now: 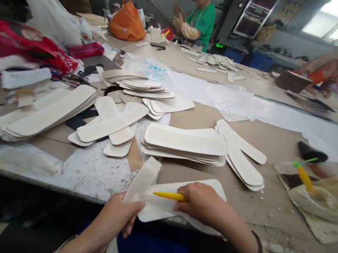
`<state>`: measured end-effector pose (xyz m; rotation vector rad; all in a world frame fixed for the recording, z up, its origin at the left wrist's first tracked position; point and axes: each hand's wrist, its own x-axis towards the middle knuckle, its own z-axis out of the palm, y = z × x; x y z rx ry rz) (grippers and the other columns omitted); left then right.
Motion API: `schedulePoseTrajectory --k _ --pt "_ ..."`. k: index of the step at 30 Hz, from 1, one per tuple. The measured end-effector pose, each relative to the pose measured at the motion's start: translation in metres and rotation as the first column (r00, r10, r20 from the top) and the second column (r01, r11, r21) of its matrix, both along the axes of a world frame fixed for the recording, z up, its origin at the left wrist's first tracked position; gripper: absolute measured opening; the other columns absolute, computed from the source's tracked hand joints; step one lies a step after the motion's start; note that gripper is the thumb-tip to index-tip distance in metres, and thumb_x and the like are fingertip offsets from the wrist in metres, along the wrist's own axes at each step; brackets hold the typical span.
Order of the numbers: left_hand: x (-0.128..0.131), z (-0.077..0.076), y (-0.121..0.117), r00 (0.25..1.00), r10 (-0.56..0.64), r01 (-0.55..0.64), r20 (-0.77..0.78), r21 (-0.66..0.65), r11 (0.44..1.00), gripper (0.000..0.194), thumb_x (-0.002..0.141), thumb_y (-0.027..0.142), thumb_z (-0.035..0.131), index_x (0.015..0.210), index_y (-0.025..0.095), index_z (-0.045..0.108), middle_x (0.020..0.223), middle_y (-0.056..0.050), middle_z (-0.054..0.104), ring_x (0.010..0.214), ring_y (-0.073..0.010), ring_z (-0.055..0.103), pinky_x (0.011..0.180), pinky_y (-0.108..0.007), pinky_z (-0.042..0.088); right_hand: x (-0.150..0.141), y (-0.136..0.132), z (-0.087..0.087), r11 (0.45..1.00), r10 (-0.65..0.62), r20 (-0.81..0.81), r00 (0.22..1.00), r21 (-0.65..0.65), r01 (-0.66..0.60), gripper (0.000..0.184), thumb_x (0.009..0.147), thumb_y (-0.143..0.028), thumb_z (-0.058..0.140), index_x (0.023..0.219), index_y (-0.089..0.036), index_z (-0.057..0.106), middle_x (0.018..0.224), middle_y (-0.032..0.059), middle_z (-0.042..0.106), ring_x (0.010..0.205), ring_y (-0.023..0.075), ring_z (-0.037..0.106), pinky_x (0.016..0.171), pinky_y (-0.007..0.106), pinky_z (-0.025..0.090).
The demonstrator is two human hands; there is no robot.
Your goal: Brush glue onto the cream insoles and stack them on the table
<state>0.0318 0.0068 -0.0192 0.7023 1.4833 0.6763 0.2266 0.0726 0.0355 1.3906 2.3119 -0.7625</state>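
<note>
My left hand (118, 217) is closed on a long white strip (145, 176), thumb on top, at the table's front edge. The strip's lower end hangs down past the edge. In my right hand (203, 202) is a slim yellow stick (168, 195), its tapered tip pointing left toward the strip. Its other end is hidden by my fingers. Under both hands lies a white panel with rounded corners (155, 215), partly covered by my right hand and forearm. Just beyond it sits a stack of similar white panels (186, 140).
More white pieces lie crossed (111, 124), piled at left (50, 114) and fanned at right (240, 159). A cloth-wrapped container (320, 202) with a yellow handle stands right. An orange bag (128, 21) sits farther back. One person in green (206, 23) works across the table; another is at far right.
</note>
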Motion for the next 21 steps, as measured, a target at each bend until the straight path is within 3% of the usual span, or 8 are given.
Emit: schedulePoseTrajectory --k 4,7,13,17,21 --pt "0.001 0.004 -0.003 0.998 -0.019 0.02 -0.06 0.014 1.0 0.03 0.064 0.039 0.056 0.047 0.018 0.044 0.028 0.005 0.041 0.026 -0.0074 0.036 0.033 -0.019 0.028 0.063 -0.014 0.003 0.965 -0.261 -0.03 0.965 -0.001 0.261 0.019 0.078 -0.033 0.049 0.076 -0.018 0.061 0.075 0.004 0.063 0.067 0.016 0.057 0.058 0.023 0.036" --pt "0.004 0.008 -0.004 0.993 -0.013 0.017 -0.117 0.035 0.999 0.029 0.064 0.04 0.054 0.047 0.019 0.043 0.028 0.006 0.041 0.026 -0.0083 0.037 0.033 -0.02 0.029 0.087 -0.021 -0.004 0.929 -0.362 -0.1 0.927 0.042 0.368 0.022 0.081 -0.033 0.043 0.079 -0.017 0.058 0.077 0.0026 0.061 0.07 0.0152 0.056 0.063 0.024 0.037" --pt "0.006 0.006 -0.006 0.982 -0.019 0.034 -0.189 0.077 0.996 0.033 0.061 0.044 0.056 0.043 0.02 0.041 0.026 0.004 0.041 0.026 -0.0096 0.037 0.034 -0.021 0.03 0.085 -0.015 -0.015 0.863 -0.483 -0.033 0.875 0.15 0.482 0.022 0.082 -0.034 0.043 0.088 -0.019 0.057 0.077 0.0028 0.062 0.074 0.0176 0.058 0.063 0.025 0.036" --pt "0.006 0.004 -0.006 0.98 -0.033 0.049 -0.195 0.076 0.996 0.038 0.059 0.049 0.056 0.04 0.021 0.039 0.024 0.003 0.04 0.026 -0.0103 0.036 0.034 -0.022 0.03 0.08 -0.01 -0.016 0.862 -0.484 0.091 0.87 0.216 0.458 0.022 0.082 -0.034 0.045 0.092 -0.02 0.058 0.083 0.0066 0.066 0.079 0.021 0.06 0.062 0.026 0.034" --pt "0.007 0.002 -0.005 0.98 -0.034 0.046 -0.194 0.057 0.997 0.04 0.057 0.052 0.057 0.038 0.022 0.039 0.024 0.003 0.039 0.025 -0.0104 0.035 0.034 -0.023 0.029 0.077 -0.01 -0.018 0.867 -0.475 0.113 0.873 0.228 0.443 0.022 0.081 -0.033 0.045 0.093 -0.02 0.058 0.088 0.0095 0.067 0.083 0.0242 0.06 0.062 0.028 0.034"
